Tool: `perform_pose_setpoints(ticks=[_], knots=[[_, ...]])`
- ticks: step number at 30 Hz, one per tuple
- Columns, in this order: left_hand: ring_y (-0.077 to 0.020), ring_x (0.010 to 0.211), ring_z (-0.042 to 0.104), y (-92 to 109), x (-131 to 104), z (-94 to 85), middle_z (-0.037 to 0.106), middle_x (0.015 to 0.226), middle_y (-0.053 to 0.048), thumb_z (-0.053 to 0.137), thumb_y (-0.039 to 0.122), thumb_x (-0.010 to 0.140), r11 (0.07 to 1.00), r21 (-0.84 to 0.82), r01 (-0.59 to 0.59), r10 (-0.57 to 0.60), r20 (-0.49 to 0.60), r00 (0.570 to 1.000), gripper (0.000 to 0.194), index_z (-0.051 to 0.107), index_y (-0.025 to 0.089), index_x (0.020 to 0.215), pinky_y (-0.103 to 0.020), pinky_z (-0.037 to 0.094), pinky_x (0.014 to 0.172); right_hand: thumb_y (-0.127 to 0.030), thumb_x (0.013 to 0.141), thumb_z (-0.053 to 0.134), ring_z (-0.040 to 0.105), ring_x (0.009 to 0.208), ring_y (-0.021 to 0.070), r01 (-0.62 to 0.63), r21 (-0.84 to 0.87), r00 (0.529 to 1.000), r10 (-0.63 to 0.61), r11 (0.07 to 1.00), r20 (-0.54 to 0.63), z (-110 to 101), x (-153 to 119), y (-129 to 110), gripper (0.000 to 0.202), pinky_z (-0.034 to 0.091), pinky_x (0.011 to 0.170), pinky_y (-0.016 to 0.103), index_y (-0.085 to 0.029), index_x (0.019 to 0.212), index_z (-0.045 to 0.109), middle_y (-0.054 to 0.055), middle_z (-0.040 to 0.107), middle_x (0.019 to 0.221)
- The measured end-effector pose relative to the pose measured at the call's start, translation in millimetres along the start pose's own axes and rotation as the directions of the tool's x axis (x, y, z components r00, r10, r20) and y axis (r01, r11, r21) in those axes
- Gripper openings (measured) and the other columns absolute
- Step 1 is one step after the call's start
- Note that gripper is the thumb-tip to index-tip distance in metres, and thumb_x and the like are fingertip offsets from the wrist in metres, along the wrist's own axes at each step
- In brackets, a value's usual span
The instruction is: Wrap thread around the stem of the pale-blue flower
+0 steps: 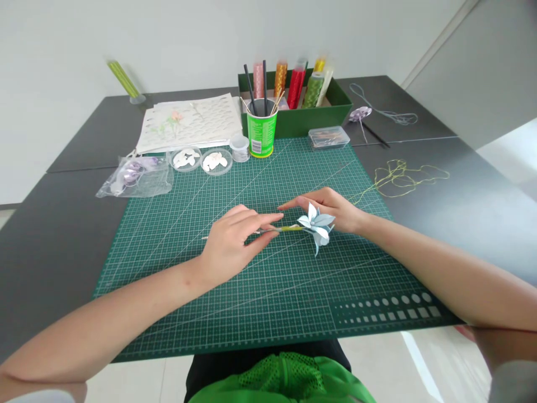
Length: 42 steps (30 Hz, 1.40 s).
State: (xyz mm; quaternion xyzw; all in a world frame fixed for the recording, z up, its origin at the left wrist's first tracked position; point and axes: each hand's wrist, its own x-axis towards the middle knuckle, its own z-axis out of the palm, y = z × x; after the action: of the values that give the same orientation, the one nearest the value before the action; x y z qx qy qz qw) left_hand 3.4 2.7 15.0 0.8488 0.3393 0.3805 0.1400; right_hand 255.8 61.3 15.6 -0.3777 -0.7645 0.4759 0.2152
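A handmade flower [318,222] with pale blue and white petals lies sideways above the green cutting mat [251,302], its bloom facing right. My left hand [235,238] pinches its thin stem between thumb and fingers. Yellow-green wrapping [290,228] covers the stem just below the petals. Behind the bloom is my right hand [329,207], index finger reaching left towards the stem, other fingers curled and partly hidden by petals. Yellow-green thread [392,178] runs from loose loops on the table to my right hand; the grip on it is mostly hidden.
A green cup [262,134] with sticks stands before a dark green box [293,120] of thread spools. Nearby are dishes of white pieces [216,161], a bagged purple item [136,173], white sheets [188,123], a clear case [328,137] and a purple flower [359,114].
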Motion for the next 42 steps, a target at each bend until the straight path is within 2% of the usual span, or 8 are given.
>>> perform_pose_setpoints(ticks=[4,9,13,16,20,26,33,42], knots=[[-0.0152,0.076,0.062,-2.0,1.0,0.3,0.071,0.079,0.0,0.067,0.023,0.098,0.997,-0.022,0.071,-0.072,-0.015,0.997,0.013,0.078,0.021,0.106,-0.027,0.047,0.065,-0.054,0.099,0.052,0.033,0.052,0.0092,-0.077,0.209,0.996,0.083,0.975,-0.023,2.4,3.9,1.5,0.048,0.024,0.05,0.026,-0.014,0.091,0.077,-0.004,0.044,0.057],[-0.015,0.072,0.058,-2.5,2.3,-0.6,0.067,0.074,0.001,0.07,0.024,0.096,0.972,-0.111,0.207,-0.205,0.031,0.978,0.013,0.08,0.024,0.104,-0.028,0.046,0.063,-0.049,0.097,0.052,0.016,0.045,0.0092,0.021,0.439,0.908,0.166,0.898,-0.385,-16.8,12.7,14.4,0.039,0.018,0.046,0.028,-0.02,0.073,0.061,-0.009,0.018,0.05],[-0.0154,0.071,0.058,-2.2,2.2,-0.1,0.067,0.074,0.001,0.07,0.027,0.096,0.949,-0.158,0.271,-0.262,0.076,0.962,0.014,0.081,0.026,0.103,-0.029,0.046,0.063,-0.042,0.095,0.056,0.028,0.048,0.0114,-0.103,-0.009,0.763,0.073,0.995,-0.642,-45.5,16.5,31.9,0.036,0.027,0.051,0.029,-0.023,0.066,0.051,-0.005,0.033,0.05],[-0.0155,0.07,0.058,-2.7,2.3,0.0,0.067,0.074,0.0,0.069,0.028,0.095,0.928,-0.186,0.323,-0.309,0.099,0.946,0.014,0.081,0.027,0.103,-0.029,0.046,0.062,-0.033,0.094,0.058,0.054,0.068,0.0195,-0.289,-0.488,0.708,-0.159,0.824,-0.688,-56.0,14.8,39.8,0.02,0.044,0.074,0.038,-0.021,0.079,0.065,0.005,0.06,0.068],[-0.0152,0.068,0.058,-5.1,3.8,-1.2,0.068,0.075,0.0,0.069,0.029,0.095,0.907,-0.211,0.364,-0.349,0.105,0.931,0.015,0.082,0.027,0.103,-0.029,0.046,0.06,-0.022,0.099,0.045,0.061,0.118,0.0329,-0.251,-0.709,0.777,-0.299,0.66,-0.554,-41.1,12.9,35.9,0.03,0.035,0.109,0.061,-0.023,0.111,0.072,0.013,0.071,0.121],[-0.0139,0.065,0.058,-14.9,9.0,-3.5,0.069,0.077,0.0,0.07,0.028,0.094,0.902,-0.194,0.386,-0.38,0.07,0.922,0.013,0.081,0.025,0.1,-0.028,0.046,0.059,-0.011,0.096,0.041,0.054,0.139,0.0287,0.061,-0.611,0.914,-0.29,0.79,-0.284,6.8,18.2,17.1,0.044,0.03,0.122,0.061,-0.022,0.127,0.069,0.011,0.063,0.144],[-0.0159,0.072,0.06,-17.5,16.6,-5.1,0.069,0.077,0.0,0.069,0.026,0.094,0.935,-0.126,0.332,-0.339,-0.045,0.94,0.015,0.081,0.025,0.103,-0.03,0.048,0.066,-0.003,0.088,0.039,0.057,0.136,0.0274,0.092,-0.333,0.925,-0.204,0.938,-0.319,38.8,18.7,9.1,0.056,0.041,0.119,0.055,-0.023,0.13,0.071,0.009,0.066,0.14],[-0.0173,0.071,0.061,-4.9,25.2,-11.7,0.075,0.083,-0.002,0.068,0.03,0.093,0.918,-0.126,0.377,-0.396,-0.209,0.894,0.018,0.082,0.024,0.101,-0.032,0.05,0.069,-0.006,0.071,0.043,0.059,0.133,0.0236,0.181,0.161,0.872,-0.083,0.97,-0.482,58.7,31.0,-13.7,0.066,0.037,0.123,0.048,-0.023,0.131,0.067,0.006,0.07,0.132]])
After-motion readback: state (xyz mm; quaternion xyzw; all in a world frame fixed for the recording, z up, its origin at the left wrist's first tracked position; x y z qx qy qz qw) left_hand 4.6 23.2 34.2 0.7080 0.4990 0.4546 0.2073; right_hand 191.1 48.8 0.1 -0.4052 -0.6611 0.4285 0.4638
